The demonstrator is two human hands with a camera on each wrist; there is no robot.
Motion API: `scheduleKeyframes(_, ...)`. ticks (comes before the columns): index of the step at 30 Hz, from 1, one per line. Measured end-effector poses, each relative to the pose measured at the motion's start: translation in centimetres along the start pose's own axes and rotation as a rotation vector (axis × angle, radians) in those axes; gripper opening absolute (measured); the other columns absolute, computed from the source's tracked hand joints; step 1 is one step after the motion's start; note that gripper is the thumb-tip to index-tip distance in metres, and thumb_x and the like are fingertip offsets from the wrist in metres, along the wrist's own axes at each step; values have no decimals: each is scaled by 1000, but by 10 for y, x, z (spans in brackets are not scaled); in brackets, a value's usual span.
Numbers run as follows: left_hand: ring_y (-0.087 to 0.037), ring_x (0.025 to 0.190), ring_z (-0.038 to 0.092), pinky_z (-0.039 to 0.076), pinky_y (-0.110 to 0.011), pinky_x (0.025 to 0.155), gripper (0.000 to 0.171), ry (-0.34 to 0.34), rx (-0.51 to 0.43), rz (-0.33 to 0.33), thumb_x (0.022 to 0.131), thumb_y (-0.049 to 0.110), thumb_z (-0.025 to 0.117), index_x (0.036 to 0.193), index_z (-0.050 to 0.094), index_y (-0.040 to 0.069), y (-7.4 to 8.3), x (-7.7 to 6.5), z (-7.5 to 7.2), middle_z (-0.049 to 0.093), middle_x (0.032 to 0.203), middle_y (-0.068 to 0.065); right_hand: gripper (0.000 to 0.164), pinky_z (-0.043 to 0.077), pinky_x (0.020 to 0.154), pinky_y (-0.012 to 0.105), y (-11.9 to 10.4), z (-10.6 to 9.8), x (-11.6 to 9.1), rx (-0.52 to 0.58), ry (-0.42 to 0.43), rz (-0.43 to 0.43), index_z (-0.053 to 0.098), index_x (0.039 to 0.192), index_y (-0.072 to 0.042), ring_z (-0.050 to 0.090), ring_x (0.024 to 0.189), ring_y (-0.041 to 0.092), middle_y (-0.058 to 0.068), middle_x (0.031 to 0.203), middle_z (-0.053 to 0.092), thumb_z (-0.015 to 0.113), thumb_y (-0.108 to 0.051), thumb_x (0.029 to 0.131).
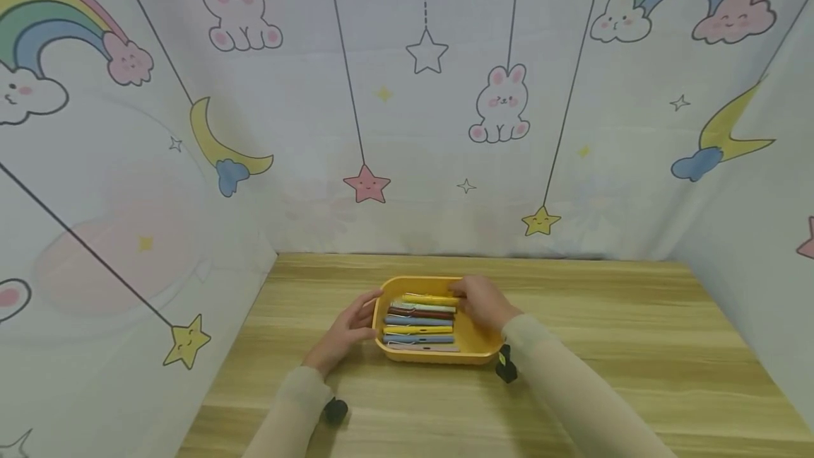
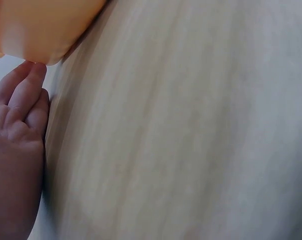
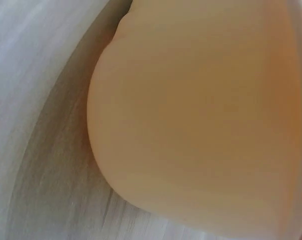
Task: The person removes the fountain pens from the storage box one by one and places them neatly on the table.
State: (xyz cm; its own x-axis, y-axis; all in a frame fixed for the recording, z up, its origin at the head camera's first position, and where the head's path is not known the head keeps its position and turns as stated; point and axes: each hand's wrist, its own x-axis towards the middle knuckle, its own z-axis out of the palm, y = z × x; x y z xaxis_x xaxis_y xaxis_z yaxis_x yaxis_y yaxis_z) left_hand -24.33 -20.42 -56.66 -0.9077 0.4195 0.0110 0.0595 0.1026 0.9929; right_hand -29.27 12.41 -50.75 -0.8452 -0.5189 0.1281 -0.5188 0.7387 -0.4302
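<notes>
While the left hand [image 1: 342, 333] rests loosely against the tray [image 1: 439, 357], the right hand [image 1: 488, 304] seems to pinch the rear yellow pen [image 1: 426, 300] inside, probably aligning it; a gentle release should follow.

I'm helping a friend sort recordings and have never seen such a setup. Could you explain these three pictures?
There is no robot here: a person works with bare hands. The wide picture comes from a head-worn camera looking forward and down; the two close ones come from cameras on the wrists. On the wood-patterned table sits a yellow tray with a row of pens inside. The left hand touches the tray's left end. The right hand is over the tray's right part, fingers by the end of the farthest, yellow pen; whether they grip it is unclear.
</notes>
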Motion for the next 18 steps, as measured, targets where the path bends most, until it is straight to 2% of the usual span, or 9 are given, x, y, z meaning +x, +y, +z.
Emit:
scheduleKeyframes(6, -39, 153, 37, 31, -51, 123, 76, -8, 1, 13, 96, 2, 67, 163, 35, 19, 0, 0, 0, 32, 169, -18, 27, 60, 94, 47, 3, 0, -1, 78, 35, 6, 79, 118, -2, 73, 105, 30, 12, 112, 79, 72, 5, 93)
scheduleKeyframes(12, -38, 153, 36, 28, -54, 124, 77, -14, -3, 12, 96, 3, 67, 163, 35, 20, -1, -1, 0, 31, 170, -17, 27, 62, 89, 44, 1, -1, -5, 118, 61, -12, 79, 117, 0, 75, 103, 28, 13, 111, 79, 71, 8, 92)
scheduleKeyframes(18, -38, 153, 36, 28, -54, 124, 76, -17, -4, 18, 96, 3, 66, 163, 35, 21, 0, -1, 0, 31, 170, -17, 26, 62, 85, 41, -3, -3, -7, 121, 73, 19, 79, 118, -2, 73, 99, 26, 12, 111, 78, 71, 4, 94)
